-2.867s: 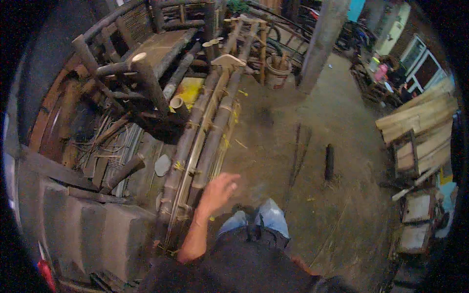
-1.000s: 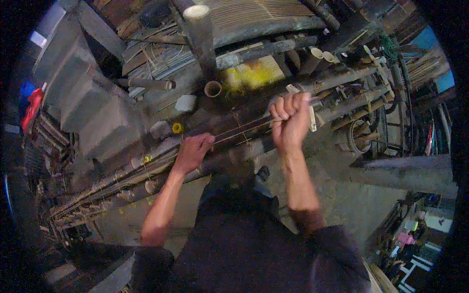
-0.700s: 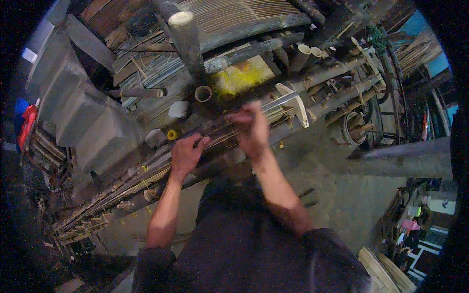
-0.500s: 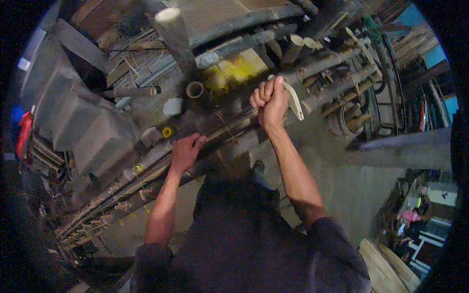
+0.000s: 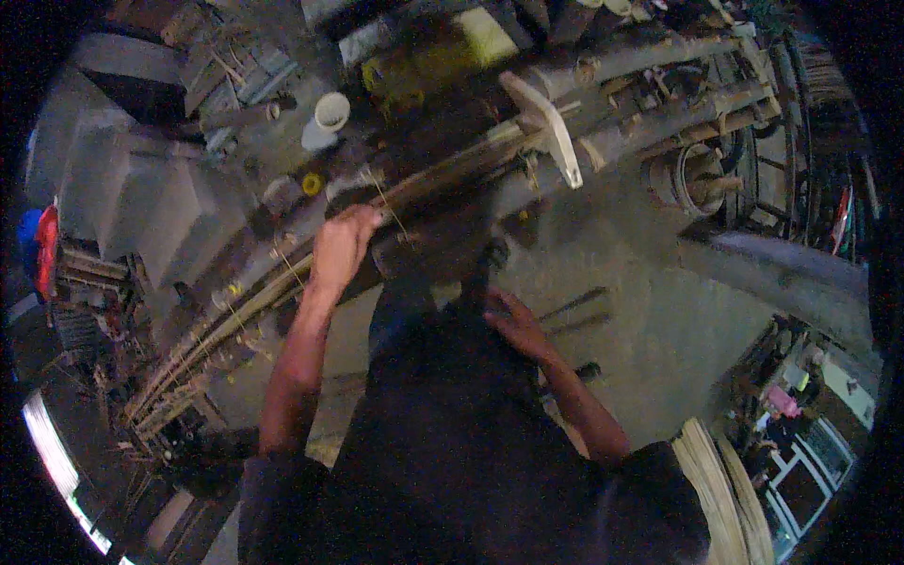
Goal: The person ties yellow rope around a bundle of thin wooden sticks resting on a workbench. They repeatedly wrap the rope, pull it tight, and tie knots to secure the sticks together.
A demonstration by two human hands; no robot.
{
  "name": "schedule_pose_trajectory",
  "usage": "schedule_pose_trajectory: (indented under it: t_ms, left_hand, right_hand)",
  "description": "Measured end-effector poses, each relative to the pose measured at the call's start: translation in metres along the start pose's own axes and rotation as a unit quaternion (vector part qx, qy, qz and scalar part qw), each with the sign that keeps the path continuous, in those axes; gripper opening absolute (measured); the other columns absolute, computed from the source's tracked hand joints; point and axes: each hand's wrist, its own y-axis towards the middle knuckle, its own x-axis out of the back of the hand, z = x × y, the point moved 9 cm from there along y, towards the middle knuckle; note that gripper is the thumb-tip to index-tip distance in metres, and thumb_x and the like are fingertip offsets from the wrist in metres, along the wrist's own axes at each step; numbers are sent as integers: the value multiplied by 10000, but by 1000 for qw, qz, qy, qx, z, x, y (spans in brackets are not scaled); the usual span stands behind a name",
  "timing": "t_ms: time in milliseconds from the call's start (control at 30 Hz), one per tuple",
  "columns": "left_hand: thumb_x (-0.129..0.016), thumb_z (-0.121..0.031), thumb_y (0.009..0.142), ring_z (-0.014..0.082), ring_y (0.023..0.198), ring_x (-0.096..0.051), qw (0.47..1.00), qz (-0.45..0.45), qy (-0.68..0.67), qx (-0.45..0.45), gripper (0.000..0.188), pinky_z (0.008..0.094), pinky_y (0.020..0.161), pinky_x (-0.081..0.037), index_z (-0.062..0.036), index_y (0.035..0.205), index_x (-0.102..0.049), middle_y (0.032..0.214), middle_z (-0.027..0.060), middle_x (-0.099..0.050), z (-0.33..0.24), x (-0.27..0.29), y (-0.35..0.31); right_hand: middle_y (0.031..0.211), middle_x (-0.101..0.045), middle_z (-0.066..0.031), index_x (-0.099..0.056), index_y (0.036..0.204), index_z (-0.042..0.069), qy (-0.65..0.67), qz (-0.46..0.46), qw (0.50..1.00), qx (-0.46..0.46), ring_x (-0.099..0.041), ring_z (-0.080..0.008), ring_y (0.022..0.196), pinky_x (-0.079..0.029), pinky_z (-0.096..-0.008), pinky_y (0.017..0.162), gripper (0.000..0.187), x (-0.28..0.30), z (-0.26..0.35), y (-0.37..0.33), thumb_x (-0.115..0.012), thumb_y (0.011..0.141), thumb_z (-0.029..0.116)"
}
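Note:
My left hand is closed at the long bundle of thin wooden strips, beside a thin tie that crosses it. What lies between its fingertips is hidden. Low in front of my body, my right hand has its fingers stretched out and holds nothing visible. A pale, bent, flat piece with a small hole near one end lies across the right part of the strips, apart from both hands. The strips run diagonally along the bench, from lower left to upper right, with several ties around them.
A yellow ring and a white cup sit beyond the bench. A yellow-stained box stands further back. A round bucket is on the floor to the right, near a thick beam. Planks stand at lower right.
My right hand has let go of the pale bent piece and come back toward my body. My left hand has closed further at the strips. The view has shifted.

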Motion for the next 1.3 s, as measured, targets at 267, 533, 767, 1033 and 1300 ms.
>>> schedule_pose_trajectory:
  t_ms: [267,533,767,1033,1300]
  left_hand:
    - [-605,-187,871,349,872,-628,996,-40,-1,83,171,400,732,-520,-66,980,-657,959,153,-654,1,2,-6]
    - [-594,-152,853,285,871,-630,969,-218,115,29,179,420,778,-490,-101,1016,-649,991,92,-667,14,-37,-24]
    - [-574,-166,867,308,764,-631,985,-164,30,39,128,433,682,-478,-105,918,-674,797,138,-660,-2,-12,-5]
    - [-571,-179,880,348,810,-634,987,-96,-30,126,172,411,674,-492,-63,882,-699,863,159,-673,12,-19,-11]
    - [-501,-378,940,204,792,-566,964,-88,-209,137,397,384,707,-461,-16,1015,-646,939,100,-671,95,-25,134]
  right_hand:
    - [1013,-641,-152,-643,1073,7,-156,179,948,214,-615,-236,982,-482,-379,835,296,-31,215,63,-573,922,251]
    - [1014,-638,-134,-642,1044,50,-346,262,698,569,-627,-296,941,-509,-350,794,257,-118,465,103,-571,817,149]
    - [955,-648,-159,-631,1005,60,-481,74,845,223,-635,-318,873,-506,-415,750,249,-61,343,301,-510,884,241]
    - [845,-650,-216,-619,954,82,-381,303,828,276,-643,-370,727,-494,-529,632,248,-112,219,65,-468,907,273]
    - [875,-649,-183,-635,990,133,-412,313,831,205,-636,-408,807,-527,-511,681,253,-123,189,84,-573,845,330]
